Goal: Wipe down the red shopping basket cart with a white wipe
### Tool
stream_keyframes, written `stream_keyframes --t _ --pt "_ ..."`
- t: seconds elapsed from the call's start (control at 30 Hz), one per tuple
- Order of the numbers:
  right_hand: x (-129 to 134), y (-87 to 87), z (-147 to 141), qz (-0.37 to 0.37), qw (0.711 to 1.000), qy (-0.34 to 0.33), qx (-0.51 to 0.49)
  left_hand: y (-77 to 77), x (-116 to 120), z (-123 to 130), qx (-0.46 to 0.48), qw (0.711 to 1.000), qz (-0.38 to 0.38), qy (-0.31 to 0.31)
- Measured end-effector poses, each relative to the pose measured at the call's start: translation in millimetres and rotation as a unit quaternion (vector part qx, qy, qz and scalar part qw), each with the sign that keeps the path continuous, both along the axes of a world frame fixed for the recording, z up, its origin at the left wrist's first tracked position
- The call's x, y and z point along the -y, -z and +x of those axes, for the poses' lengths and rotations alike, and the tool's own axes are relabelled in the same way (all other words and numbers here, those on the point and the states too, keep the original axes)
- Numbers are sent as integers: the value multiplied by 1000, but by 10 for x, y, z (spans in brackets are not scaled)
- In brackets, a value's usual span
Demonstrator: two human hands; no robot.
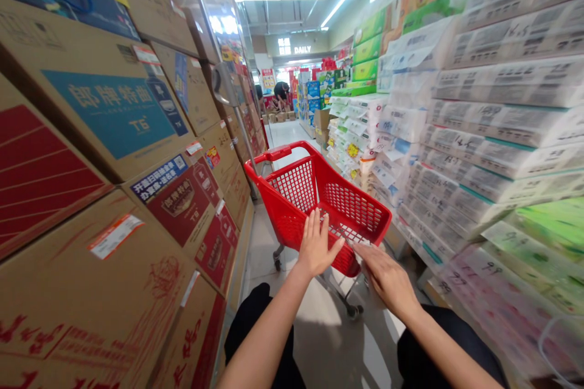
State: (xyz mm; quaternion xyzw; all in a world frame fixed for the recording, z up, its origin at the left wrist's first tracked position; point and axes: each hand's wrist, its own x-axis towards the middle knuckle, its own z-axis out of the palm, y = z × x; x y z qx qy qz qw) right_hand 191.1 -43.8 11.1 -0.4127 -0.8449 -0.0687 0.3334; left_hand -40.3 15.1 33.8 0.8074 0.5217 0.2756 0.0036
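A red plastic shopping cart (292, 219) with a latticed basket stands in the aisle before me, turned at a slant. Its basket looks bare inside, and its handle bar is at the far left end. My left hand (316, 247) is over the basket's near side, fingers stretched out and thumb apart. Near the basket's right front corner is my right hand (387, 272), flat with its fingers extended together. Neither hand is wrapped around anything. Whether the palms touch the rim, I cannot tell.
Stacked cardboard cartons (109, 109) line the left side, with a metal post (237, 103) beside them. Tall piles of wrapped tissue packs (493, 140) crowd the right. Tiled floor (292, 134) runs on past the cart; a person (281, 92) bends over far ahead near boxes.
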Motion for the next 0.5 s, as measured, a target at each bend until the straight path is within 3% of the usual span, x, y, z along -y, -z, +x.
stream_keyframes --t 0.13,0.27,0.4,0.5 --pt "-23 5 -61 11 999 -47 19 98 74 119 30 998 13 -52" --pt "-247 -11 185 -7 993 -97 63 99 92 61 21 999 11 -41" --pt "-531 -1 525 -7 999 -42 24 74 47 38 11 999 5 -41" --pt "-567 45 548 3 1000 -4 -11 80 3 56 14 999 8 -36"
